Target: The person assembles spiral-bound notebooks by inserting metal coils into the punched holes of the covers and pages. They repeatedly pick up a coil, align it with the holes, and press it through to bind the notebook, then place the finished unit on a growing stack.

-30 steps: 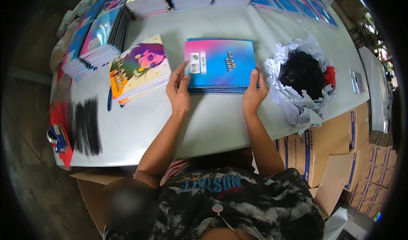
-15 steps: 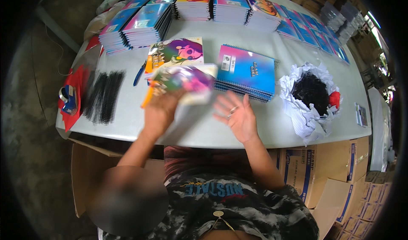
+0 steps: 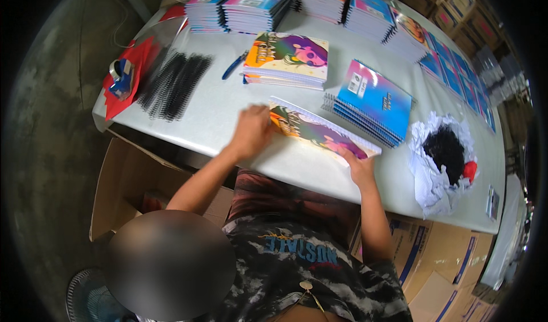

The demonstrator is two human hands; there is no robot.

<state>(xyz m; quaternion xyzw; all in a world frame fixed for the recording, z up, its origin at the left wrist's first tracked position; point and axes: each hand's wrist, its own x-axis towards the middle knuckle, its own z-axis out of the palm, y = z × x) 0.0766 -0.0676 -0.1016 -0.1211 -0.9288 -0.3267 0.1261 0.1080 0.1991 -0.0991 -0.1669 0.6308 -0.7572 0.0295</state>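
A notebook (image 3: pixel 322 132) with a colourful illustrated cover is tilted up on edge near the front of the table, held between both hands. My left hand (image 3: pixel 253 131) is closed on its left end, and my right hand (image 3: pixel 359 165) grips its right end with the thumb on the cover. Just behind it lies a short stack of similar illustrated notebooks (image 3: pixel 288 59). To the right sits a pile of blue-and-pink spiral notebooks (image 3: pixel 374 102). A blue pen-like tool (image 3: pixel 234 65) rests left of the illustrated stack.
Black plastic spiral coils (image 3: pixel 176 85) lie on the left, beside red sheets (image 3: pixel 145 62) and a blue tape dispenser (image 3: pixel 121 78). Crumpled white paper (image 3: pixel 425 179) holds a tangle of black coil scraps (image 3: pixel 445 154). Tall notebook stacks (image 3: pixel 260 8) line the back; cardboard boxes (image 3: pixel 439 253) stand below.
My left hand has brought the notebook toward me and tilted it upright. My right hand, open and empty before, now grips its other end. The view has shifted and turned.
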